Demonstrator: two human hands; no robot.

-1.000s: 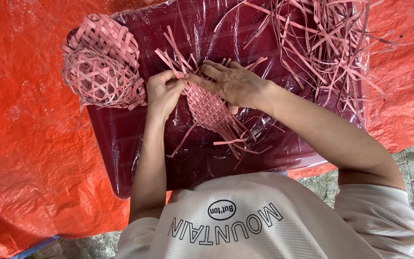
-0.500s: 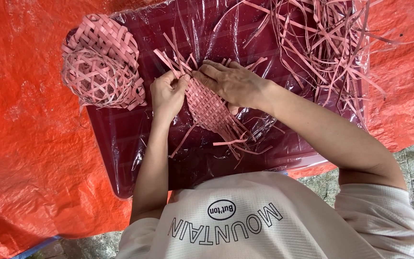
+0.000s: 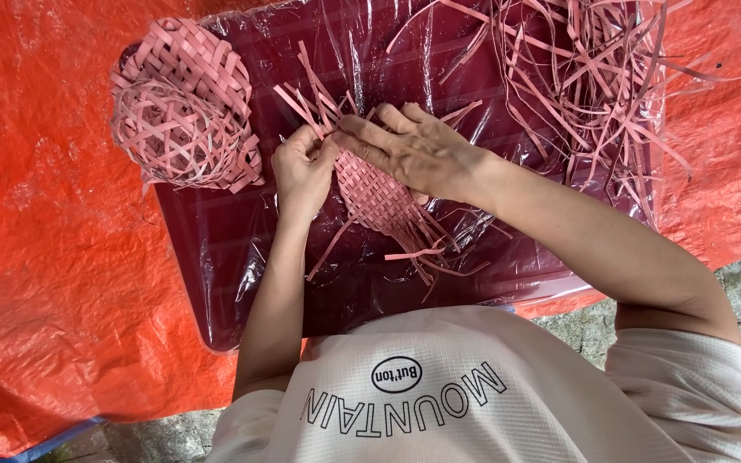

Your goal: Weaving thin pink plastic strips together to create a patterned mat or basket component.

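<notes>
Pink woven mat (image 3: 379,199) lies under both hands: left hand (image 3: 302,167) pinches its strips (edge), right hand (image 3: 418,154) presses flat, fingers together.

Both hands (image 3: 370,159) on pink woven mat (image 3: 379,201)

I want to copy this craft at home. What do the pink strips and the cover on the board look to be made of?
The woven mat and loose strips look like thin, flat, matte pink strips, perhaps dyed bamboo or plastic; they bend and kink without breaking. The board cover looks like clear plastic film: glossy, wrinkled, with glare.
</notes>
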